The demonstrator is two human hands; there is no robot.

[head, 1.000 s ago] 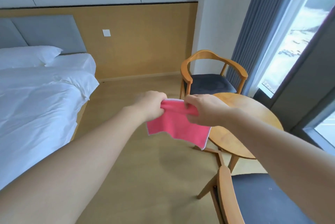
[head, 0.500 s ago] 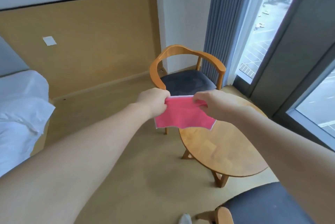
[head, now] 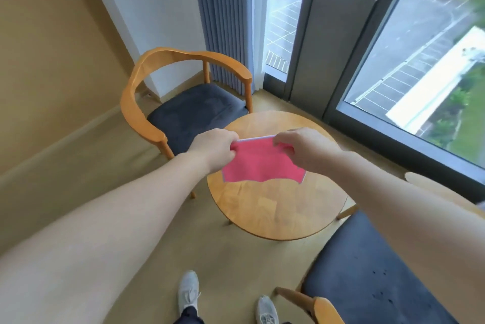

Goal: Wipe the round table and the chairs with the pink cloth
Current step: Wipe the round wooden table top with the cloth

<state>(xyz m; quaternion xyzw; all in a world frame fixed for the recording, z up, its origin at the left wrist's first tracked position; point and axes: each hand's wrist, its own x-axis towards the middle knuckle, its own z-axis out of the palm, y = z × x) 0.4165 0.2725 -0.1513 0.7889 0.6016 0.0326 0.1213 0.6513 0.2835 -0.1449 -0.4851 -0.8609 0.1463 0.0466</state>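
Wooden round worktop (head: 275,208) stands between two dark-cushioned armchairs, one behind it (head: 183,111), one nearer (head: 367,271). Above it, the left hand (head: 214,149) and right hand (head: 305,148) pinch the pink cloth's (head: 262,166) top corners, hanging it between them.

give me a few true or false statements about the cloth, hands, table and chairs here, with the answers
1. Both hands hold the pink cloth by its upper edge. True: the left hand and right hand each pinch it.
2. The cloth lies flat on the round table. False: it hangs from the hands above the table.
3. The far chair has a dark seat cushion. True.
4. A cup stands on the table. False: nothing shows on its visible top.
5. The near chair has a pink seat. False: its seat is dark.
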